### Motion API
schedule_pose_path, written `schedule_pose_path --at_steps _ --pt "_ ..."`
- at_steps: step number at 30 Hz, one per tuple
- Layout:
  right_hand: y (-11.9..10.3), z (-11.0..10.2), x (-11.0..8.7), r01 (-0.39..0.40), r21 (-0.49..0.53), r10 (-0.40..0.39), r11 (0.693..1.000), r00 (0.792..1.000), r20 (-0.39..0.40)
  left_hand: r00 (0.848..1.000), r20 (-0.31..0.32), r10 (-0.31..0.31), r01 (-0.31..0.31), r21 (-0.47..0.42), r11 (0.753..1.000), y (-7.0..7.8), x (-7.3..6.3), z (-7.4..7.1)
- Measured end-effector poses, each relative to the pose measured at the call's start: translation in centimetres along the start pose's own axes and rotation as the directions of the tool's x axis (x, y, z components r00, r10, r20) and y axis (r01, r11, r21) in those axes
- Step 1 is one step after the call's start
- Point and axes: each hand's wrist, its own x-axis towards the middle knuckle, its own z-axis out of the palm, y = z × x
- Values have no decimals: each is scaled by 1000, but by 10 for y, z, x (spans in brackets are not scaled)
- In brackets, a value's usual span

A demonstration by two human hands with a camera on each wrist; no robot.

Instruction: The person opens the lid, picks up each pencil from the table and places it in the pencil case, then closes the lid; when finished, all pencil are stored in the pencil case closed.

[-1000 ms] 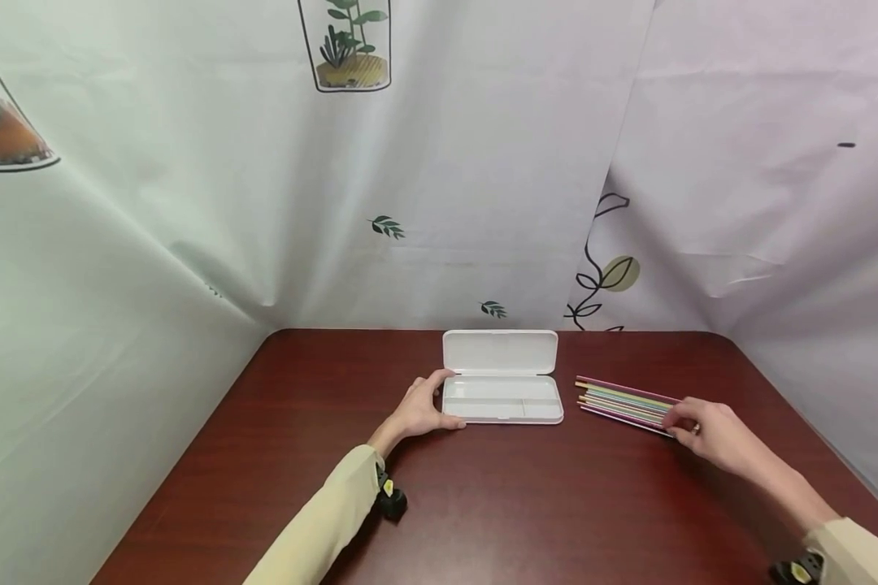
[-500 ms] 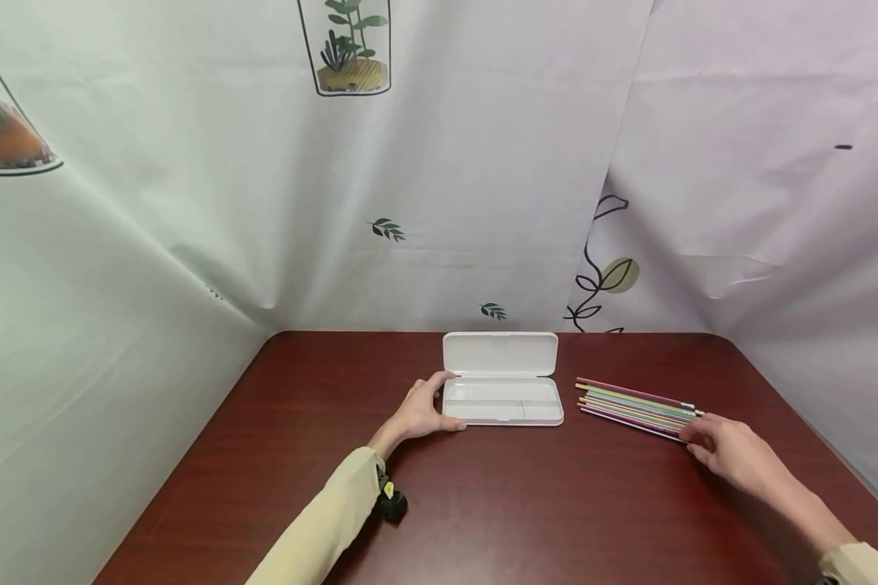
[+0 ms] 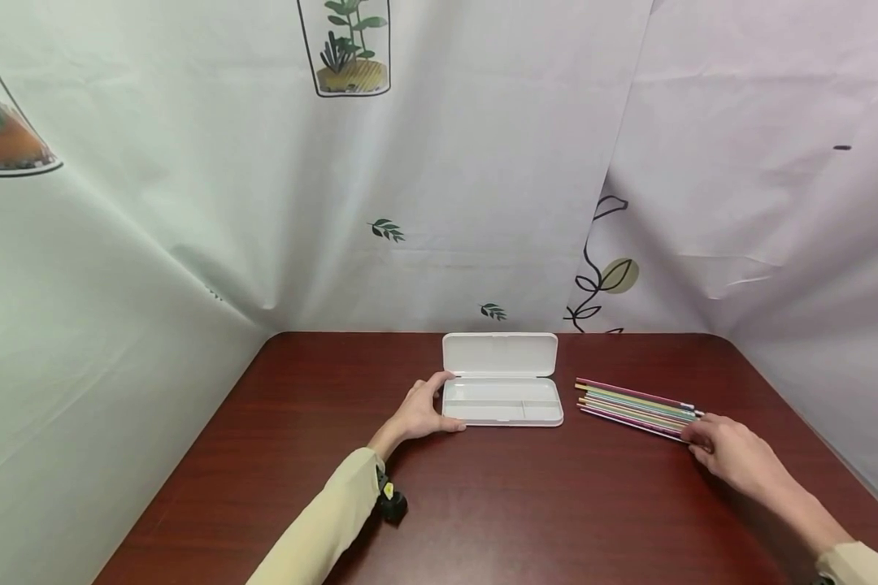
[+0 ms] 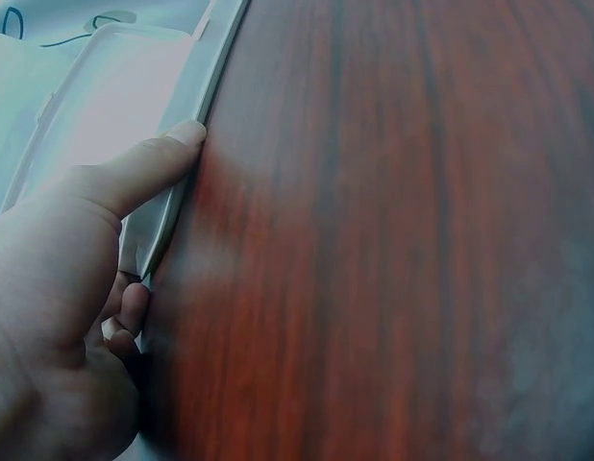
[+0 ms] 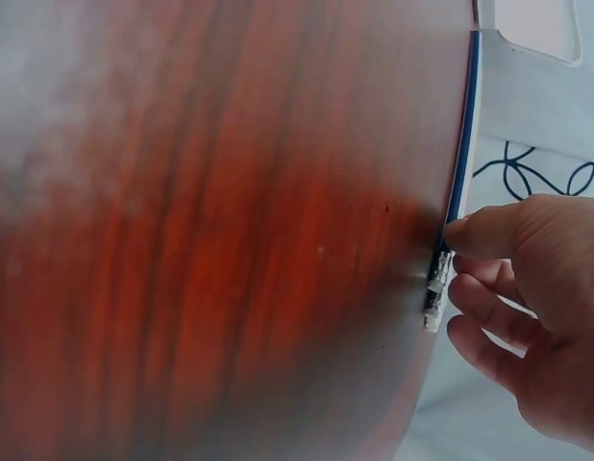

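Note:
A white pencil case (image 3: 502,410) lies on the table with its lid raised at the back, its divided compartments bare. My left hand (image 3: 419,410) grips the case's left end, thumb on the front edge and fingers toward the hinge side; in the left wrist view the thumb (image 4: 158,165) presses the rim. Several pencils (image 3: 632,409) in various colours lie side by side to the right of the case. My right hand (image 3: 735,455) is at their near right ends. In the right wrist view its thumb and fingers pinch a blue pencil (image 5: 462,144) near its silver ferrule and pale eraser end.
The dark red wooden table (image 3: 512,504) has rounded far corners. White cloth (image 3: 439,162) printed with plants hangs behind it and along both sides. A black wrist camera (image 3: 393,504) sits at my left sleeve.
My right hand has slid right and nearer along the pencils to their eraser ends, uncovering more of them, and has barely moved in the last half second. The left hand and case are still.

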Motion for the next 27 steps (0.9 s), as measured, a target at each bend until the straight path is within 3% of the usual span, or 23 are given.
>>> schedule_pose_path --at_steps 5,11,17,27 --pt "0 -2 2 -12 9 12 1000 998 58 1000 -7 1 -1 8 1000 -1 0 1" --pt "3 3 1 73 9 -73 997 997 9 1000 -7 -10 10 4 1000 0 0 1" --pt "5 6 1 73 26 -74 997 997 23 1000 -10 -9 9 0 1000 -1 -1 1" --pt "-1 7 13 192 95 -182 977 978 -105 1000 -14 12 -12 -4 1000 -3 -3 1"
